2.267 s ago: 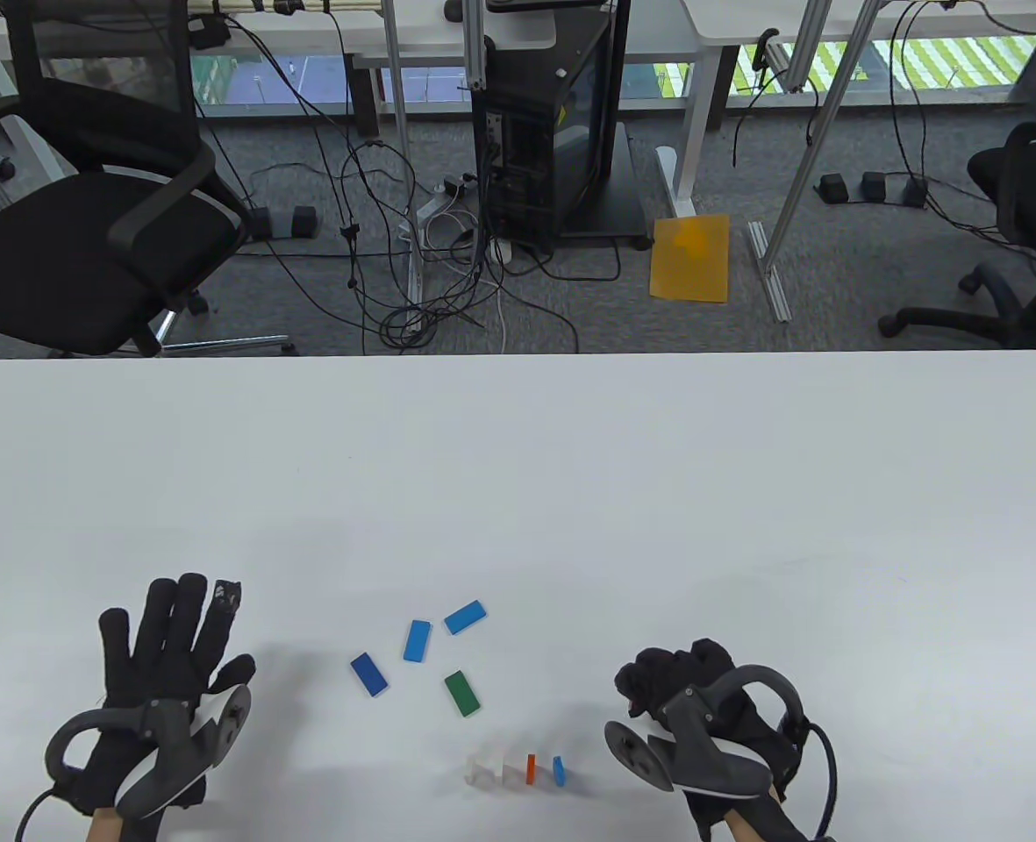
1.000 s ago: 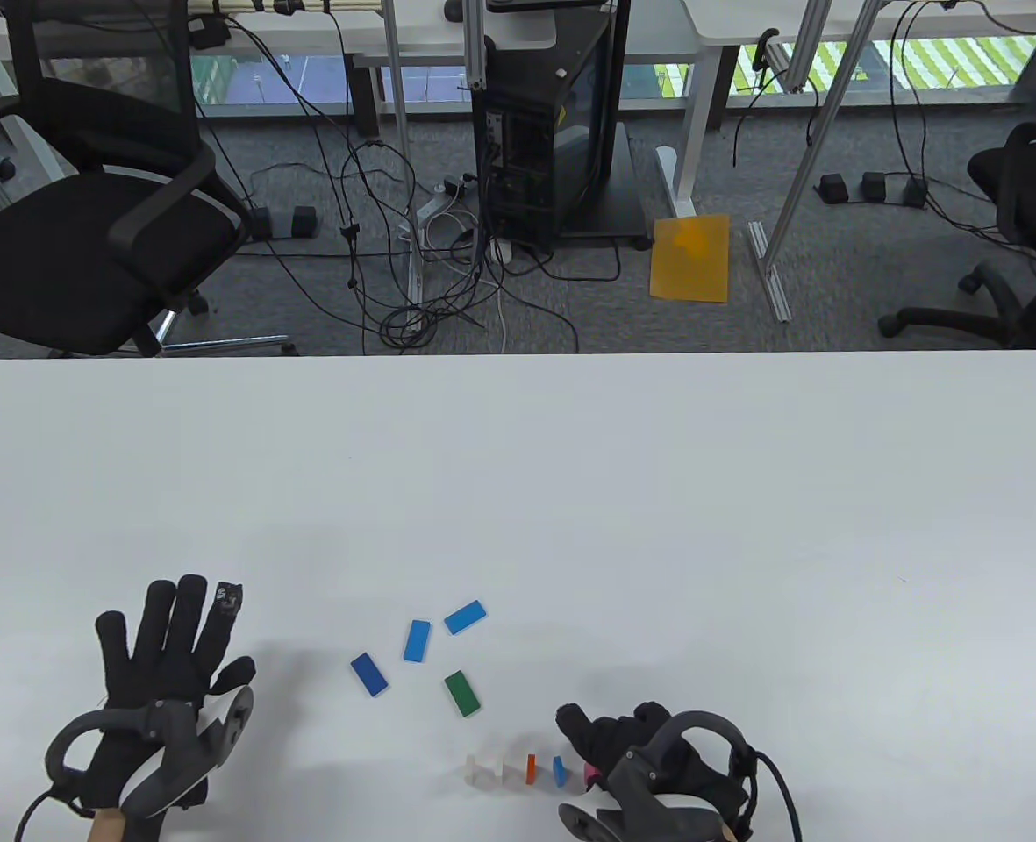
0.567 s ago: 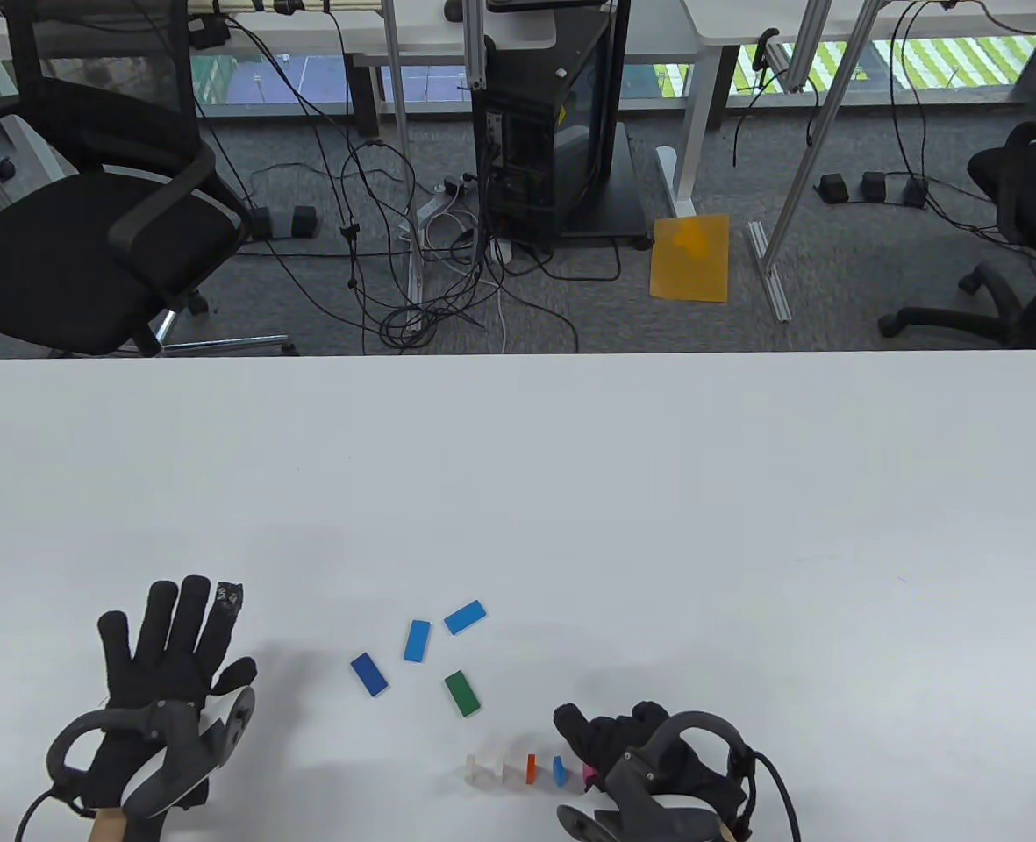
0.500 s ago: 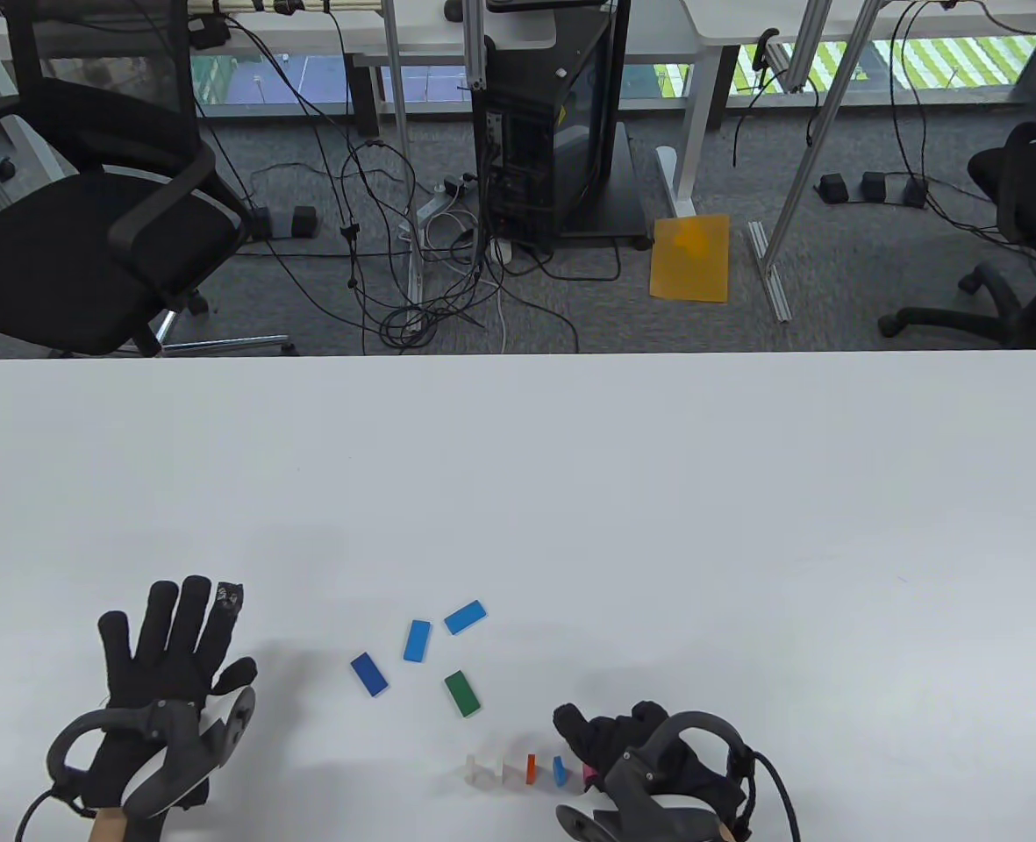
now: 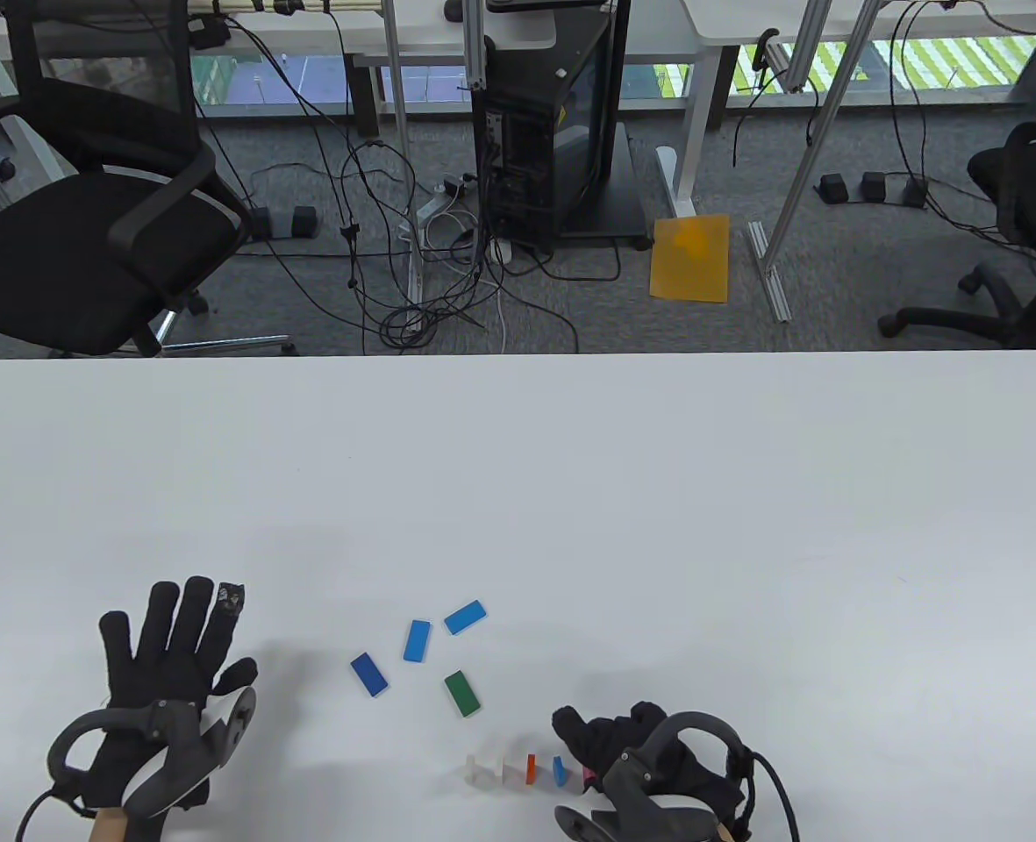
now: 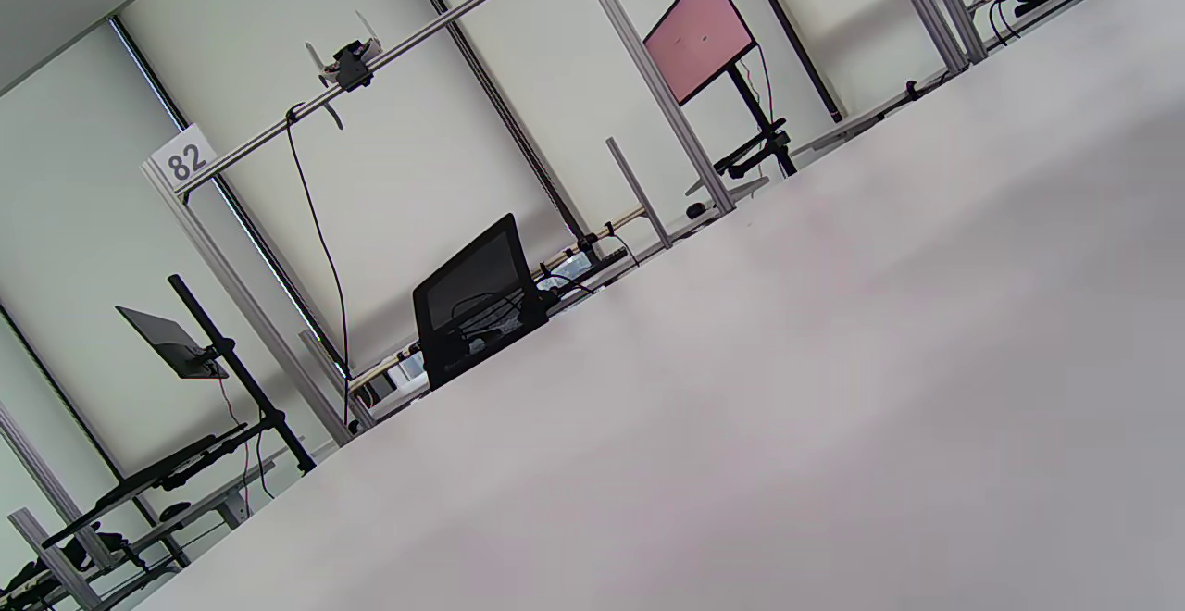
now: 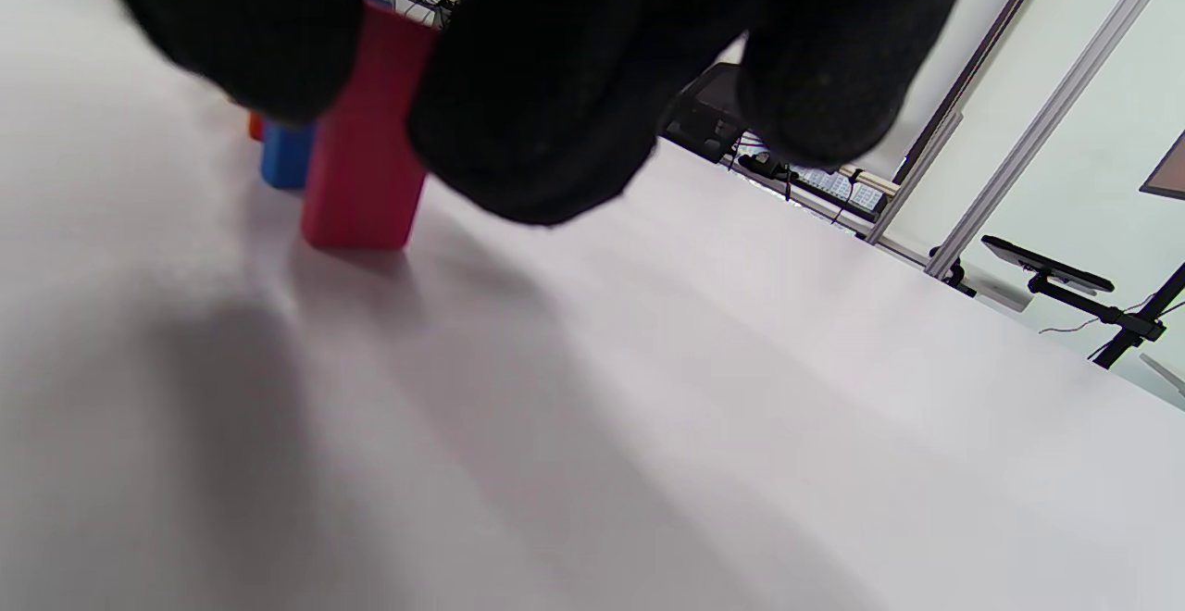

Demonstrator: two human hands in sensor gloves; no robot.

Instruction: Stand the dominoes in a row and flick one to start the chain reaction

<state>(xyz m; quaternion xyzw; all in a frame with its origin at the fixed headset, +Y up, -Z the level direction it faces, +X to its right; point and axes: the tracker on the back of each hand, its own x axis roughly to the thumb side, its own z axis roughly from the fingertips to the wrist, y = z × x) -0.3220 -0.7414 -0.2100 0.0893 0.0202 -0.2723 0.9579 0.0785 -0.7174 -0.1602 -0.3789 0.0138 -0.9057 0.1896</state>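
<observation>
Pinching the upright red domino (image 7: 363, 143), the right hand (image 5: 636, 759) sets it beside the blue domino (image 5: 559, 769). The left hand (image 5: 162, 667) lies spread flat on the worktop (image 5: 570, 491).

5 dominoes upright in row (image 5: 526, 770), 4 lying flat (image 5: 418, 653), 2 gloved hands (image 5: 167, 658)
</observation>
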